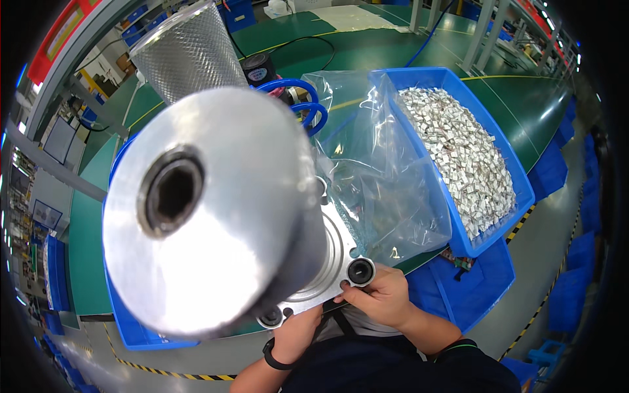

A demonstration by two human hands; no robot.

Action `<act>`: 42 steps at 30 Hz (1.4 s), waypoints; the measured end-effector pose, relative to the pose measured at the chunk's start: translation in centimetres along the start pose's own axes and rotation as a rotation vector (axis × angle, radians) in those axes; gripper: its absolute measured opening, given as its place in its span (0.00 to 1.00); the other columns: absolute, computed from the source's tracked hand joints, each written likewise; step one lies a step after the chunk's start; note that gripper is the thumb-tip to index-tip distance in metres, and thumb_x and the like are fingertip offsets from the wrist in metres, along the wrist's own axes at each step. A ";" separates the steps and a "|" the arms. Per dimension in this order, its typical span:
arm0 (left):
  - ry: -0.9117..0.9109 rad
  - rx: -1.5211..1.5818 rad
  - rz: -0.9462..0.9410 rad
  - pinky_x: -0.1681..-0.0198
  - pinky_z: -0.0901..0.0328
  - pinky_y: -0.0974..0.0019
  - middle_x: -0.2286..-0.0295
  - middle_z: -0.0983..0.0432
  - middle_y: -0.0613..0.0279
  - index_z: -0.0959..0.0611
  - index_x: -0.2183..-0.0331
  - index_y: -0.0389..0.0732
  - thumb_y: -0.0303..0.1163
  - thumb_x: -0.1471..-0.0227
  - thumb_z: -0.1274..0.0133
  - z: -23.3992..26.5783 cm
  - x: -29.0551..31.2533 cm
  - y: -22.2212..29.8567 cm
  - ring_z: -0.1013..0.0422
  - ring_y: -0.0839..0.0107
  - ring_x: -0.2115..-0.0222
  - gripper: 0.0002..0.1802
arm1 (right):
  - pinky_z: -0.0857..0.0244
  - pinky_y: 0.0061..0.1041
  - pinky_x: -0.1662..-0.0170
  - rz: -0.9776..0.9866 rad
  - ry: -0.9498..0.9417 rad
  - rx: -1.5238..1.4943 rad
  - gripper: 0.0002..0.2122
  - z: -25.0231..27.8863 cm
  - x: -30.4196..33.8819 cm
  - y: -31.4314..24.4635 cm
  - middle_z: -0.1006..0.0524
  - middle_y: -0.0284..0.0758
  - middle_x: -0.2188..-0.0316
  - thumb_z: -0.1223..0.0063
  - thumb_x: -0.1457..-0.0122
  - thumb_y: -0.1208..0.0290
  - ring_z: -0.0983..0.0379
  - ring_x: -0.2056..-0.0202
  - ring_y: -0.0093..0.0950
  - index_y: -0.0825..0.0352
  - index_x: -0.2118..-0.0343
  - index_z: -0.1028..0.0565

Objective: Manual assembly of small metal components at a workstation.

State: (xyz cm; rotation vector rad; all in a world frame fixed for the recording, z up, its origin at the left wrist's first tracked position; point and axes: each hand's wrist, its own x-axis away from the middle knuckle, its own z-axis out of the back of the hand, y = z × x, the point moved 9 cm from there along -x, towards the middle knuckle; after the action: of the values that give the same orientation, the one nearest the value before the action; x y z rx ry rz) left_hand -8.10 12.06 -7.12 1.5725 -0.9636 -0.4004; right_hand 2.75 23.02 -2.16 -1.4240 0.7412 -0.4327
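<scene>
A large shiny metal cylinder [216,262] with a dark socket in its end fills the left middle and blocks much of the bench behind it. Below it is a silver plate [331,278] with black round bolt heads at its corners. My right hand [383,298] is by the plate's near right corner, fingers and thumb drawn together; whatever may be between them is hidden. My left hand [298,337], with a black band at the wrist, reaches under the plate's near edge, and its fingers are out of sight.
A clear plastic bag [393,203] lies beside a blue bin [470,247] full of small white pieces [458,157]. Blue hoses [313,108] and a textured metal cylinder [190,56] stand behind the machine. Other blue trays [488,281] sit lower right. The table [524,108] is green.
</scene>
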 end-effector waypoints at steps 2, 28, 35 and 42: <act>0.016 0.007 0.034 0.87 0.57 0.77 0.86 0.36 0.72 0.20 0.67 0.30 0.28 0.45 0.45 0.4 -0.1 -0.6 0.47 0.86 0.89 0.09 | 0.27 0.19 0.67 0.043 -0.013 0.054 0.05 0.0 -0.5 -0.8 0.23 0.39 0.68 0.44 0.45 0.82 0.22 0.69 0.24 0.77 0.66 0.23; 0.069 0.136 0.050 0.88 0.54 0.75 0.86 0.35 0.67 0.21 0.69 0.29 0.27 0.45 0.46 1.3 -0.5 -0.6 0.45 0.82 0.90 0.09 | 0.27 0.20 0.66 0.049 -0.015 0.049 0.05 -0.5 -1.2 -2.0 0.23 0.38 0.69 0.46 0.44 0.82 0.22 0.69 0.24 0.77 0.65 0.24; 0.072 0.203 0.070 0.88 0.55 0.74 0.89 0.39 0.68 0.23 0.75 0.30 0.27 0.44 0.48 0.9 0.0 0.0 0.47 0.82 0.91 0.11 | 0.26 0.20 0.67 0.032 -0.030 0.042 0.06 -0.7 -0.6 -1.1 0.22 0.39 0.68 0.45 0.44 0.82 0.22 0.69 0.24 0.77 0.65 0.24; 0.072 0.201 0.085 0.88 0.56 0.74 0.88 0.39 0.69 0.21 0.71 0.29 0.27 0.44 0.48 1.0 0.6 -0.3 0.48 0.83 0.91 0.10 | 0.26 0.20 0.67 -0.055 -0.003 -0.022 0.06 -0.8 0.6 0.1 0.22 0.39 0.68 0.45 0.45 0.83 0.21 0.69 0.25 0.76 0.65 0.23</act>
State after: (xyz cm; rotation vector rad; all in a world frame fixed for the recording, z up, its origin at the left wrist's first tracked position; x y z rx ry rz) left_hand -8.33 10.99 -7.52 1.7082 -1.0364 -0.1908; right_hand 2.59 22.10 -2.37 -1.4676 0.7072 -0.4660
